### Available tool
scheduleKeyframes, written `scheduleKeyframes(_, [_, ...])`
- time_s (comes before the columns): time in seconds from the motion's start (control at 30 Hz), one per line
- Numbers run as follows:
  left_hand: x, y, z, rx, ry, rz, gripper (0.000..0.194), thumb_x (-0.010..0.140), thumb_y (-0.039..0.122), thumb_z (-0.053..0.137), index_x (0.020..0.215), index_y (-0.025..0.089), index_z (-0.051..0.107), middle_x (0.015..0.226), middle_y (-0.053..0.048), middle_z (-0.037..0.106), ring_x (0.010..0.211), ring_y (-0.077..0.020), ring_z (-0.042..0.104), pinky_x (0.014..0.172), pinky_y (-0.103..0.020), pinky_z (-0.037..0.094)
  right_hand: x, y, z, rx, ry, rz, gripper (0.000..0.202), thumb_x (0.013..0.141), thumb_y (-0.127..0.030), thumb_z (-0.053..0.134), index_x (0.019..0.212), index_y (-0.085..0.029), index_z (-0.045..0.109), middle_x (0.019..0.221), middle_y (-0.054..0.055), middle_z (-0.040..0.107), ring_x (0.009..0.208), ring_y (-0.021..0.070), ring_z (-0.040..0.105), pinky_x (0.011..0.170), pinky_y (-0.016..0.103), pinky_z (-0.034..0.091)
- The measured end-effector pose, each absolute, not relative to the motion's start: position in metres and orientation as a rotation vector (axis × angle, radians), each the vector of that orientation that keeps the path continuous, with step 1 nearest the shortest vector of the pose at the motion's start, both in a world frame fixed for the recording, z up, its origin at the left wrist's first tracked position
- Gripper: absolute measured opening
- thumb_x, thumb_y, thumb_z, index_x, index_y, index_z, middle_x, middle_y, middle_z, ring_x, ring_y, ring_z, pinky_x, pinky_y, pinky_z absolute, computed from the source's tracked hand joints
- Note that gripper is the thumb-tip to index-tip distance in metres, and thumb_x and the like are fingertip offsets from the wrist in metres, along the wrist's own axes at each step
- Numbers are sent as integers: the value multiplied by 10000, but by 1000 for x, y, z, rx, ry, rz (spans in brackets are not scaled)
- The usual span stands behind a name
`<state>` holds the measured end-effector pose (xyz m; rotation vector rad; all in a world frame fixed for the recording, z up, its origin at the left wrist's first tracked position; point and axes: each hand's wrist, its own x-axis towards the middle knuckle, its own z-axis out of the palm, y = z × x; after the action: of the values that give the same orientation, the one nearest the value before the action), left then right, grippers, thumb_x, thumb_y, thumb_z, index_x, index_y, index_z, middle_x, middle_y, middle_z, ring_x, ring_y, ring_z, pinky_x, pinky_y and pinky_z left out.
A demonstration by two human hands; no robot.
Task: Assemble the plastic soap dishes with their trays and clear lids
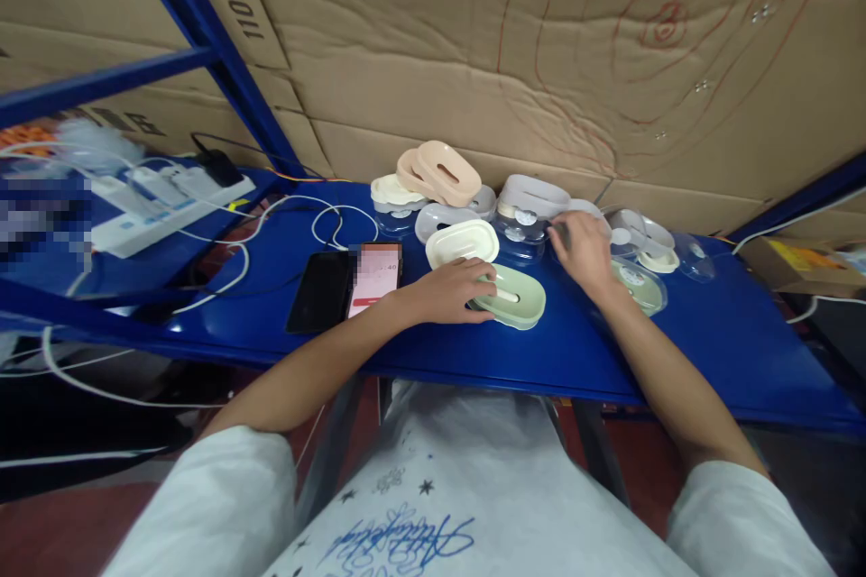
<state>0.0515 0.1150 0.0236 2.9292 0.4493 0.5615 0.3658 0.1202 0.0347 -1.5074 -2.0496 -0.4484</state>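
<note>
My left hand (pixel 460 291) is closed on the left end of a green oval dish (pixel 526 296) with a slot in its middle, close to the blue shelf's front edge. Just behind it lies a cream oval dish (pixel 466 240), near my left fingers. My right hand (pixel 583 248) reaches into the pile at the right, beside a grey oval dish (pixel 534 196); its fingers are partly hidden, so I cannot see what they touch. A green dish with a clear cover (pixel 640 287) lies under my right wrist. Peach slotted dishes (pixel 450 173) are stacked at the back.
Two phones, one dark (pixel 317 293) and one lit (pixel 376 278), lie left of my left hand. A white power strip (pixel 169 212) and loose cables occupy the left. Cardboard (pixel 433 45) stands behind the blue shelf (pixel 433 356). Clear covers (pixel 695 257) lie at the right.
</note>
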Motion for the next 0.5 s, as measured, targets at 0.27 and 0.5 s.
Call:
scheduleKeyframes(0.27, [51, 116, 23, 2866, 439, 565, 261, 967, 415, 771, 1116, 201, 785, 1316, -133, 691, 1250, -313, 666, 1150, -486, 486, 354, 128, 30, -1531, -2303, -419, 525, 1082, -337, 516, 1590, -205, 539, 1670, 162, 495, 1590, 367, 411, 1271, 661, 333])
scheduleKeyframes(0.5, [49, 115, 34, 2701, 527, 547, 601, 894, 443, 860, 1412, 243, 630, 1452, -139, 599, 1364, -335, 609, 1071, -456, 571, 359, 86, 50, -1327, -2062, -129, 506, 1108, -476, 503, 1538, -231, 607, 1549, 129, 635, 1480, 298, 573, 1259, 535, 451])
